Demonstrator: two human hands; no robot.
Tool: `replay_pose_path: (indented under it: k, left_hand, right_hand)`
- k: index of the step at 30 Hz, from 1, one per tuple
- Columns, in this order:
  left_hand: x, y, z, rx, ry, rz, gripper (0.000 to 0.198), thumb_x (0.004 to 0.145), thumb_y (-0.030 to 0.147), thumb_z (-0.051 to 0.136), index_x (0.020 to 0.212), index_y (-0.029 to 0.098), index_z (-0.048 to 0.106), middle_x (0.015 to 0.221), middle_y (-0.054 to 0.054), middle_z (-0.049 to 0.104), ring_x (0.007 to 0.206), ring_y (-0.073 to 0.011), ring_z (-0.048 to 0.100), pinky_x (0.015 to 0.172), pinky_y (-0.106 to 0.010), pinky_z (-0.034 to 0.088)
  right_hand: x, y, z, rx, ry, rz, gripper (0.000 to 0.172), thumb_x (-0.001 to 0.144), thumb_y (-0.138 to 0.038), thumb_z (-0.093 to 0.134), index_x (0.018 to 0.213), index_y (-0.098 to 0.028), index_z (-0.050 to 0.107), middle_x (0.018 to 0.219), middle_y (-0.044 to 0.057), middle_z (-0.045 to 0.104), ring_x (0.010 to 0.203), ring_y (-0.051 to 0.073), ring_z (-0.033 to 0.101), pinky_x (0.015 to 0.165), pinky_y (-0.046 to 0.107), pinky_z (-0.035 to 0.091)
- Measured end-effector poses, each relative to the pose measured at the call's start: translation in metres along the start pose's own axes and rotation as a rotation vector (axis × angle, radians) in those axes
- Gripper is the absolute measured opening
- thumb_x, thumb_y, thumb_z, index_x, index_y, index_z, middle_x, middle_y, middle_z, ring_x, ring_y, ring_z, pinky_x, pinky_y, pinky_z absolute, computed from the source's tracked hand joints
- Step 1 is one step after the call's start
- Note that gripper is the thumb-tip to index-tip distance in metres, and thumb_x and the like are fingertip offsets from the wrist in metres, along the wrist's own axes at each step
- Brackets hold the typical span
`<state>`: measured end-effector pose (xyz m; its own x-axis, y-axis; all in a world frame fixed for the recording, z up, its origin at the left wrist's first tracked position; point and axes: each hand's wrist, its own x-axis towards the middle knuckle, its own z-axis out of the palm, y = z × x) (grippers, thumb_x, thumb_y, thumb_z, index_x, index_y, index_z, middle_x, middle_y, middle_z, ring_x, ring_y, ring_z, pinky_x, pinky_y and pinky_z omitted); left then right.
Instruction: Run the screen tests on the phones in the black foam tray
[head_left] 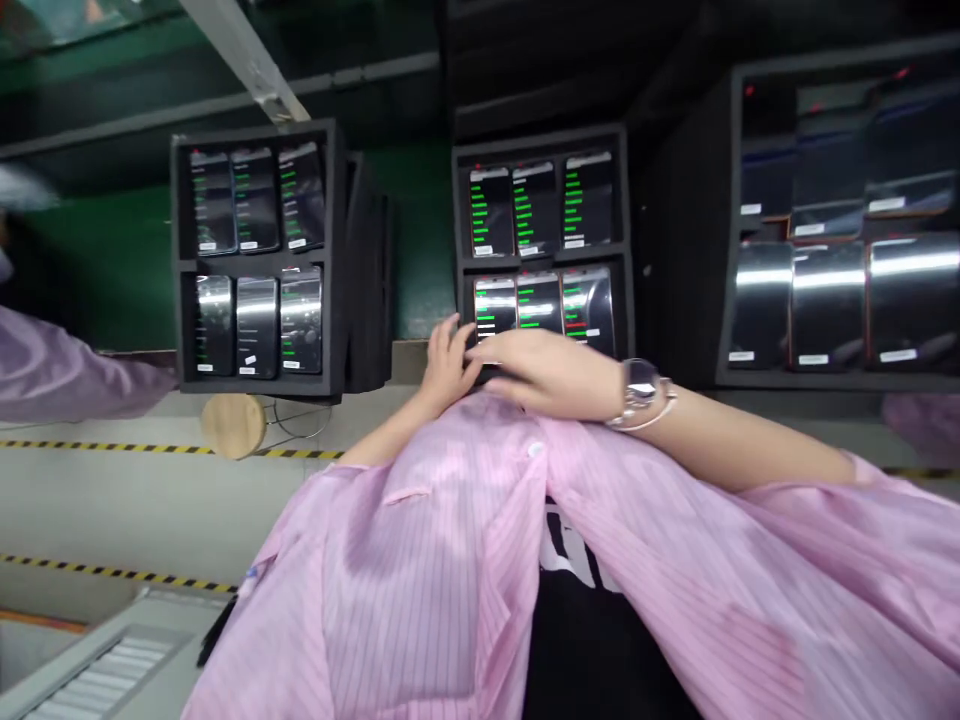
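In the head view, a black foam tray (628,290) in the middle holds several smartphones in two rows, their dark screens showing lines of green text. One front-row smartphone (592,300) also has a red line. At the tray's front left corner is my left hand (448,368), fingers spread, with nothing seen in it. My right hand (559,375), slightly blurred, reaches leftward over the tray's front edge and partly covers the front-row phones. Its fingers are stretched and apart from the thumb, holding nothing visible. A watch (641,385) and a bracelet are on the right wrist.
Stacked black trays (337,300) of phones stand to the left, and another phone tray (727,300) to the right. A green bench surface (424,240) shows between trays. A person's sleeve (67,365) is at the far left, near a round wooden stool (232,425).
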<state>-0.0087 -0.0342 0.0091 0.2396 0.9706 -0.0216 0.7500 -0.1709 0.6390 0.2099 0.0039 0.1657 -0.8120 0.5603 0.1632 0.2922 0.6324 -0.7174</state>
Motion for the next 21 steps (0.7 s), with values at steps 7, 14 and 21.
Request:
replay_pose_path:
  k: [7, 14, 21]
  left_hand:
    - [-0.008, -0.009, -0.013, -0.121, -0.186, -0.088, 0.069, 0.106, 0.055, 0.055, 0.162, 0.02, 0.035, 0.171, -0.023, 0.032, 0.161, -0.0359, 0.035, 0.131, -0.058, 0.036]
    - [0.012, 0.005, -0.015, -0.01, -0.302, -0.161, 0.079, 0.101, 0.054, 0.066, 0.166, 0.022, 0.034, 0.172, -0.027, 0.029, 0.153, -0.0472, 0.045, 0.123, -0.067, 0.04]
    - [0.011, 0.008, -0.014, 0.036, -0.264, -0.2, 0.078, 0.099, 0.058, 0.067, 0.166, 0.027, 0.038, 0.168, -0.024, 0.039, 0.148, -0.0483, 0.05, 0.116, -0.067, 0.048]
  right_hand:
    - [-0.168, 0.072, 0.073, -0.238, 0.527, 0.666, 0.037, 0.097, -0.041, 0.056, 0.123, -0.019, 0.07, 0.127, 0.019, 0.069, 0.132, 0.041, 0.06, 0.113, 0.071, 0.049]
    - [-0.114, 0.085, 0.104, -0.271, 0.35, 0.555, 0.046, 0.103, -0.043, 0.053, 0.139, -0.018, 0.064, 0.151, 0.017, 0.061, 0.151, 0.038, 0.045, 0.129, 0.07, 0.029]
    - [-0.097, 0.091, 0.106, -0.335, 0.251, 0.534, 0.05, 0.108, -0.047, 0.051, 0.146, -0.016, 0.061, 0.156, 0.017, 0.059, 0.155, 0.037, 0.043, 0.131, 0.07, 0.025]
